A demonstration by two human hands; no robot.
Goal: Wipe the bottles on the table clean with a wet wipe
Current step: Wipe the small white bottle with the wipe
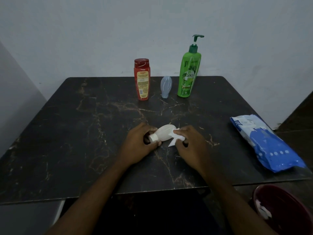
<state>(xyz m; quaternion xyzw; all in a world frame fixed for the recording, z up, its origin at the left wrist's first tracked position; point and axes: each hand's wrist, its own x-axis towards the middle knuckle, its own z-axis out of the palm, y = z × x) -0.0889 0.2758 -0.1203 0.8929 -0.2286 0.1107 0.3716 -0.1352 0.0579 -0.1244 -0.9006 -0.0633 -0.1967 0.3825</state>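
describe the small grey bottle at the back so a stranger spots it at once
On the dark table, look along the far edge. The small grey bottle stands between the red bottle and the green pump bottle: shortest, pale, unlabelled.

I have one view only, from the wide-angle camera worn on the head. It faces forward and down over the tabletop [67,133] toward the wall [101,31] behind, near enough that the left hand [140,141] and right hand [191,145] sit just below the frame's centre.
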